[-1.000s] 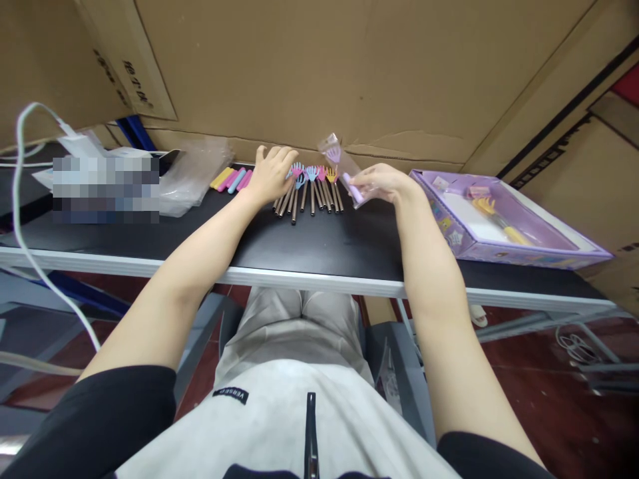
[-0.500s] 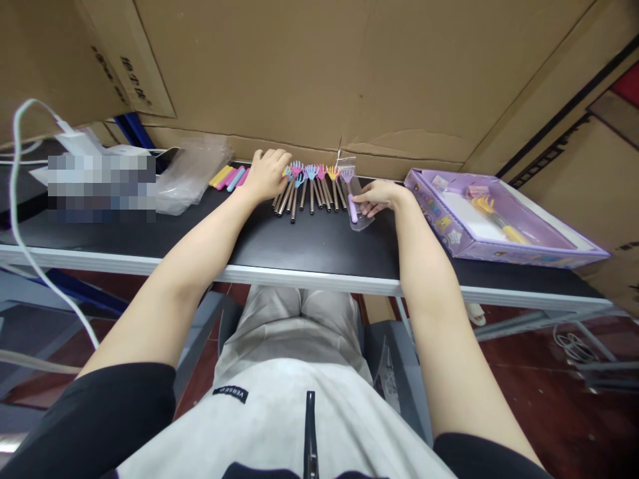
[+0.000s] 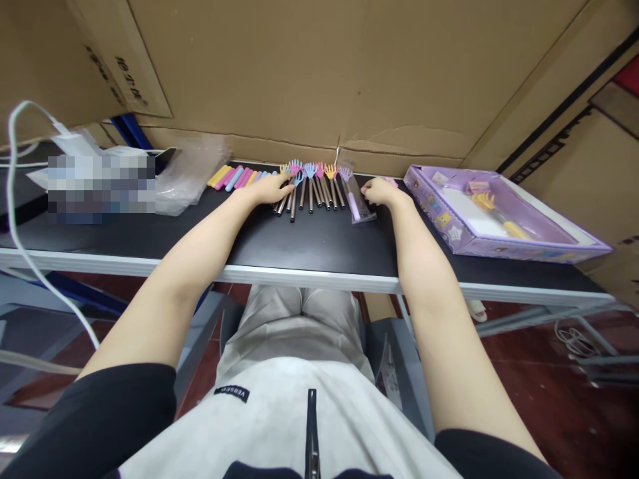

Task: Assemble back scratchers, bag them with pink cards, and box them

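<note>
Small telescopic back scratchers (image 3: pixel 310 189) with coloured claw heads and dark metal rods lie in a row on the black table. My left hand (image 3: pixel 269 189) rests at the left end of this row, with fingers stretched and the thumb apart, touching or just over the nearest rods. A purple-handled back scratcher (image 3: pixel 353 206) lies in a clear plastic sleeve (image 3: pixel 367 215) at the row's right end. Just right of the sleeve is my right hand (image 3: pixel 380 191), its fingers curled together; what they hold, if anything, is hidden. Something pink (image 3: pixel 392 181) shows behind that hand.
Coloured handle sleeves (image 3: pixel 234 178) lie left of my left hand, beside a pile of clear plastic bags (image 3: pixel 192 174). At right stands an open purple box (image 3: pixel 452 236) holding a yellow back scratcher (image 3: pixel 499 216). A cardboard wall (image 3: pixel 319 80) closes off the back.
My right hand has let go of the sleeved purple back scratcher and moved slightly right, fingers now curled. My left hand has come lower, uncovering more coloured handles and claw heads.
</note>
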The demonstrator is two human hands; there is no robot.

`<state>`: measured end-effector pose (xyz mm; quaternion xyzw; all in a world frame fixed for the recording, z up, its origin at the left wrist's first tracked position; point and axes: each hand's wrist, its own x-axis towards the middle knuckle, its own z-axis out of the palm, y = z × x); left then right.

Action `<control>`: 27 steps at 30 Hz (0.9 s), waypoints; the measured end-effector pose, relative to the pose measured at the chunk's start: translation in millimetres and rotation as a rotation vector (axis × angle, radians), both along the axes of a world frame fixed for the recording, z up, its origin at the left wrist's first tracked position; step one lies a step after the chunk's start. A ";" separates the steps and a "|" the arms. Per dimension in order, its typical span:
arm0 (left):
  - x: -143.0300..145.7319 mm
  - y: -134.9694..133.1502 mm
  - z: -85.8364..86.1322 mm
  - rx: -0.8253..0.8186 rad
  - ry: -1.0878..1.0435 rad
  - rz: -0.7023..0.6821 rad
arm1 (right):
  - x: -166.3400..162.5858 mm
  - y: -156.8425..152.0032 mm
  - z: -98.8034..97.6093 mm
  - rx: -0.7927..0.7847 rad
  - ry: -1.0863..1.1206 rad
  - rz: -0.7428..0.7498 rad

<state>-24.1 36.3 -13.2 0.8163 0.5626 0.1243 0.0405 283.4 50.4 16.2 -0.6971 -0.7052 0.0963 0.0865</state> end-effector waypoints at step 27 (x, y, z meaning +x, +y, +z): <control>-4.0 10.8 -8.2 0.091 -0.014 -0.013 | -18.7 -6.4 6.0 -0.308 0.882 -0.173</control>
